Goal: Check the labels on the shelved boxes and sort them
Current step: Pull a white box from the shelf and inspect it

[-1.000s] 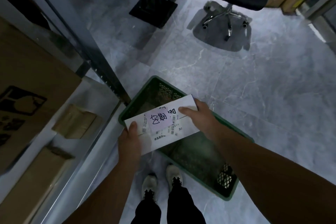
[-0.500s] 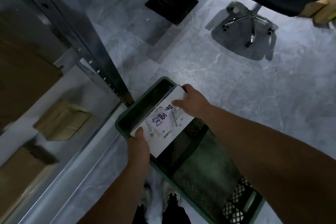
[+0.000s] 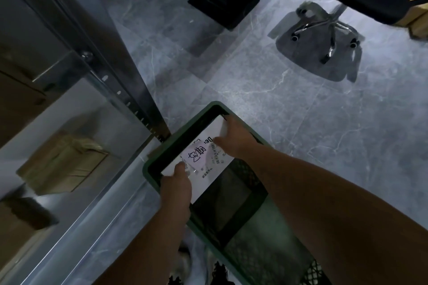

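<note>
L hand (image 3: pixel 176 188) + R hand (image 3: pixel 234 140) both grip white box (image 3: pixel 209 166) by opposite ends, inside green crate (image 3: pixel 151 170) far corner.

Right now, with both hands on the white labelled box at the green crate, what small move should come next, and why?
Probably lower the flat white labelled box onto the floor of the green plastic mesh crate, then let go. The left hand and right hand grip its opposite ends, and it already appears to sit inside the crate's rim at the far corner, label up.
</note>
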